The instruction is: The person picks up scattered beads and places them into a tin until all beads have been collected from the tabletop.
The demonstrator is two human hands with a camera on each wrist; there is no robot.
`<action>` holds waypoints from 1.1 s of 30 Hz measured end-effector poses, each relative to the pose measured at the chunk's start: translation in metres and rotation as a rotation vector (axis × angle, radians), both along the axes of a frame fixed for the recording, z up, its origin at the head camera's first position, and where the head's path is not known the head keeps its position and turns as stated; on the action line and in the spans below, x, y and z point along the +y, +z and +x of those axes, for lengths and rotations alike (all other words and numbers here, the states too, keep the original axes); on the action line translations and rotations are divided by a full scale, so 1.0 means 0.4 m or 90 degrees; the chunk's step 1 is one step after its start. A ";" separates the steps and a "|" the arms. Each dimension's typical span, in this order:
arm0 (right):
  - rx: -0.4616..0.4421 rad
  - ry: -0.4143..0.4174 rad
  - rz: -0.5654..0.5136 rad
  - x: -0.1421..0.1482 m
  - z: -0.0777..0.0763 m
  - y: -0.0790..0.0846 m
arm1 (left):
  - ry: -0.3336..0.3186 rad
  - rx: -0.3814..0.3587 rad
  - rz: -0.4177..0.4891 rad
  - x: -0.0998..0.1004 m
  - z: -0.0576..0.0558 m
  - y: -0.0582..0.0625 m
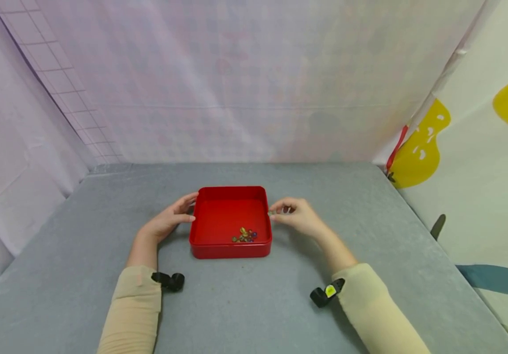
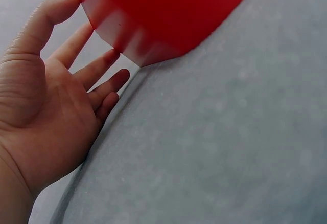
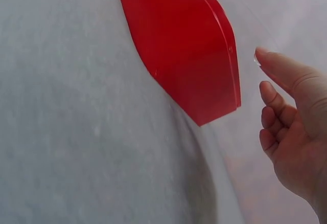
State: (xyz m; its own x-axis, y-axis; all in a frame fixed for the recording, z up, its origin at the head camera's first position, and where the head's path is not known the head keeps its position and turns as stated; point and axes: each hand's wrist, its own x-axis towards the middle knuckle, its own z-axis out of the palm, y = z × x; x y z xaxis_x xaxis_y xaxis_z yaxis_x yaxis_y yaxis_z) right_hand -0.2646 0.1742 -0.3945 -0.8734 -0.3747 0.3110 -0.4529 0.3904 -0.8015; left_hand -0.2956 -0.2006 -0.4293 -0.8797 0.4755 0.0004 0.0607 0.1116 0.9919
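A square red box (image 1: 230, 251) with low walls and no lid stands on the grey cloth. Several small colourful marbles (image 1: 245, 236) lie inside it by the near wall, right of the middle. My left hand (image 1: 169, 220) rests against the box's left side, its fingers spread and fairly straight, as the left wrist view also shows. At the right wall, my right hand (image 1: 300, 215) pinches a small glassy marble (image 1: 272, 213) between thumb and forefinger, just beside the rim. In the right wrist view only a clear glint of it shows at the thumb tip; the other fingers are curled.
The grey cloth (image 1: 236, 305) covers a wide table. Pale curtains (image 1: 245, 78) hang behind and to the left. On the right is a white sheet (image 1: 475, 196) with yellow and blue shapes. Small black cameras (image 1: 171, 281) sit on both wrists.
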 end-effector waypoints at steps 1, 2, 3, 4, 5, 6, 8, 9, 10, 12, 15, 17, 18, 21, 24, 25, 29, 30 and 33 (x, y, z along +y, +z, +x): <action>-0.001 0.000 0.000 -0.005 0.001 0.002 | -0.001 0.000 0.002 0.000 -0.001 0.000; -0.004 -0.001 -0.001 -0.010 0.001 0.004 | -0.002 -0.001 0.004 -0.001 -0.001 -0.001; -0.006 -0.001 0.001 -0.015 0.001 0.006 | -0.003 0.000 0.005 -0.001 -0.002 -0.001; -0.008 -0.003 0.002 -0.019 0.001 0.007 | -0.004 0.000 0.006 -0.001 -0.002 -0.001; -0.009 -0.003 0.003 -0.024 0.000 0.006 | -0.005 0.000 0.006 -0.001 -0.002 -0.001; -0.010 -0.005 0.005 -0.029 -0.001 0.006 | -0.005 0.001 0.006 -0.001 -0.002 -0.001; -0.010 -0.004 0.004 -0.037 -0.004 0.002 | -0.005 0.000 0.005 -0.001 -0.001 -0.001; -0.008 -0.002 0.003 -0.041 -0.006 0.000 | -0.004 0.000 0.004 -0.001 -0.001 -0.001; -0.009 -0.001 0.000 -0.045 -0.008 -0.002 | -0.003 -0.001 0.004 -0.001 -0.001 -0.001; -0.012 0.000 -0.006 -0.053 -0.009 -0.004 | -0.001 -0.001 0.003 -0.001 0.000 -0.001; -0.016 0.003 -0.015 -0.064 -0.011 -0.005 | -0.001 -0.002 0.004 0.000 0.002 0.000; -0.016 0.007 -0.019 -0.070 -0.012 -0.008 | -0.001 -0.001 0.005 0.001 0.002 0.000; -0.014 0.008 -0.020 -0.073 -0.014 -0.010 | -0.001 -0.001 0.006 0.001 0.002 0.000; -0.008 0.016 -0.028 -0.080 -0.018 -0.015 | -0.002 0.002 0.006 0.001 0.002 -0.001; -0.008 0.015 -0.029 -0.085 -0.023 -0.018 | -0.004 0.003 0.006 0.000 0.002 -0.001; -0.007 0.017 -0.030 -0.086 -0.023 -0.019 | -0.004 0.003 0.007 0.000 0.002 0.000; -0.011 0.021 -0.038 -0.096 -0.009 -0.002 | -0.004 0.003 0.007 0.001 0.004 0.002; -0.012 0.023 -0.040 -0.099 -0.003 0.005 | -0.003 0.003 0.006 0.001 0.005 0.002; -0.020 0.014 -0.039 -0.102 -0.004 0.004 | -0.003 0.003 0.006 0.001 0.005 0.002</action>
State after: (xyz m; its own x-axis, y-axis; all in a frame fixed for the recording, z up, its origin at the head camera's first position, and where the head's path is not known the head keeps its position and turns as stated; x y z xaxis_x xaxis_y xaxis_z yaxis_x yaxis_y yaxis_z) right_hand -0.2664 0.1335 -0.3931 -0.8750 -0.3751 0.3061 -0.4346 0.3300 -0.8379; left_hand -0.2937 -0.2003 -0.4284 -0.8778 0.4790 0.0088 0.0654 0.1016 0.9927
